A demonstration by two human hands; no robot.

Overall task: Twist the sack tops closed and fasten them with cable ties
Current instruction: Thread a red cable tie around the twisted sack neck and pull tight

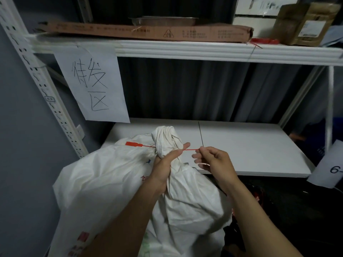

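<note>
Item: white woven sack (115, 186), standing in front of a white metal rack, its bulk occupying the lower centre and reaching toward 7 o'clock. Its twisted top (166, 140) is rising as a bunched knot at the frame's centre, just over the front edge of the lower shelf (250, 145).

Item: red cable tie (143, 145), lying across the twisted neck. Its flat tag end is sticking out toward 9 o'clock from the neck; its thin tail is running toward 3 o'clock.

Item: left hand (167, 164), at 6 o'clock of the knot, fingers clenching around the sack's neck just below the tie, thumb lying along the tie's line.

Item: right hand (213, 162), at 3 o'clock of the neck, close beside the left hand without touching it. Its fingers (201, 150) are pinching the tie's tail at the tip; the other fingers are curling loosely.

Item: paper sign (92, 84) with handwritten characters, hanging from the upper shelf (204, 50) at 10 o'clock.

Item: flat cardboard box (144, 31), lying on the upper shelf at 12 o'clock. A brown paper pouch (304, 23) is standing at 1 o'clock.

Item: a second paper label (330, 164) showing "6-", hanging at 3 o'clock.
</note>
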